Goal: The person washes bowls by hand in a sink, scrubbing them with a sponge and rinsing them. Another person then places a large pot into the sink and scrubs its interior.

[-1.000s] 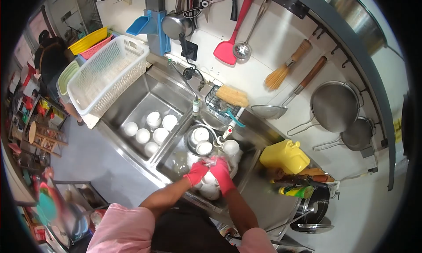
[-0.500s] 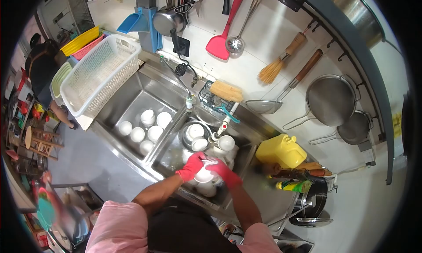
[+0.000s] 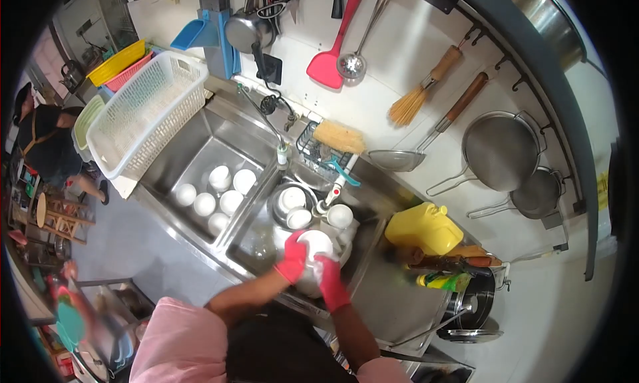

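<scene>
My left hand [image 3: 291, 258], in a pink-red rubber glove, grips the left rim of a white bowl [image 3: 315, 240] over the right-hand sink. My right hand [image 3: 329, 276], gloved alike and slightly blurred, is closed at the bowl's near right side. A whitish patch shows at its fingers, but whether that is a pad or suds I cannot make out. Just beyond, a steel basin [image 3: 273, 203] contains white bowls [image 3: 293, 198], and another white bowl [image 3: 340, 216] sits by the tap. More white dishes lie partly hidden below my hands.
Several white bowls [image 3: 205, 203] stand in the left sink [image 3: 166, 164]. A white plastic basket [image 3: 143, 120] rests at its far left. Right of the sinks are a yellow jug [image 3: 423, 228] and a bottle [image 3: 444, 281]. Strainers [image 3: 500, 151] hang on the wall. Another person [image 3: 50, 140] is far left.
Both hands and the bowl have come slightly nearer my body. The bowl's round white inside now shows more, and my right hand has shifted down its near side. The other person has moved left.
</scene>
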Demonstrator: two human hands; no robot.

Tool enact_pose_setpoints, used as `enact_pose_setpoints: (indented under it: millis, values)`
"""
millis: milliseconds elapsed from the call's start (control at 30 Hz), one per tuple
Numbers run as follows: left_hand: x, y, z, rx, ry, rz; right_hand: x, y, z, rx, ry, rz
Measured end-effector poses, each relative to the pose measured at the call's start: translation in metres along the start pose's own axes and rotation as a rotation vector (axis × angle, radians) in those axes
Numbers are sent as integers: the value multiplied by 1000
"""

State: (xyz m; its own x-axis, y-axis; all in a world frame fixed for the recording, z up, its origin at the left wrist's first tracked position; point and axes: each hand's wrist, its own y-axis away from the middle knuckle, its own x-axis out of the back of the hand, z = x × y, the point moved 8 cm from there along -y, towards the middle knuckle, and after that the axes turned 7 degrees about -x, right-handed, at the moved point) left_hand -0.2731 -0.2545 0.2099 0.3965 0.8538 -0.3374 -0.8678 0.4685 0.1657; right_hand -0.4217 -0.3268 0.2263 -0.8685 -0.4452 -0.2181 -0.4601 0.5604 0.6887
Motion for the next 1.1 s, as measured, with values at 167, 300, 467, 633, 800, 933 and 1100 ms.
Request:
enact_pose_setpoints:
  millis: [167,300,467,633,800,933,1100]
  values:
    - [15,-28,-59,107,-479,-432,-20,32,-48,1079,801,-516]
    - [3,-11,-3,-116,-229,4,-18,-4,2,72,-3,54]
    - [-23,-10,30,206,-225,-442,-27,33,-56,863,863,-417]
    - [-18,37,38,61,348,302,-20,13,-19,18,92,-87]
    - [-30,5,67,-38,-320,-584,-23,44,-39,-218,292,-484]
    - [-17,0,41,83,-417,-366,-42,68,-76,217,283,8]
    - [-4,47,-66,902,145,-201,-57,68,-87,913,528,104]
